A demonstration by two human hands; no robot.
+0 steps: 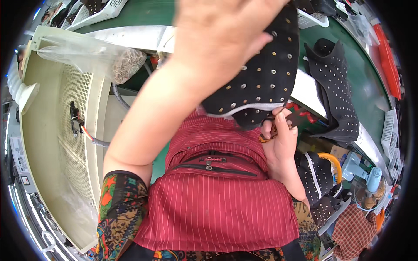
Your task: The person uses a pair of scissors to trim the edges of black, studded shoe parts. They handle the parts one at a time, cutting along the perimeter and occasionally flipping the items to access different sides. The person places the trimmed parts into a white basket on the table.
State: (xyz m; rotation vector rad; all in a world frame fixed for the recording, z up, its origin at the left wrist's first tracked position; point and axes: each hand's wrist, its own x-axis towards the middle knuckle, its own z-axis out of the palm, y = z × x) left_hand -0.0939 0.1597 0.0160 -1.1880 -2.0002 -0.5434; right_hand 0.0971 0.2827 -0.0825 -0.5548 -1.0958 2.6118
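Note:
My left hand is raised close to the camera and grips the top of a black studded piece with a white padded edge. The piece hangs down over my lap. My right hand pinches its lower edge, with a rubber band around the fingers. Below lies my red striped apron with a zipped pocket.
Another black studded piece lies on the green belt at the right. More studded pieces sit in a bin at my right side. A cream machine housing stands left, with a plastic bag of rubber bands on it. White baskets are at the back.

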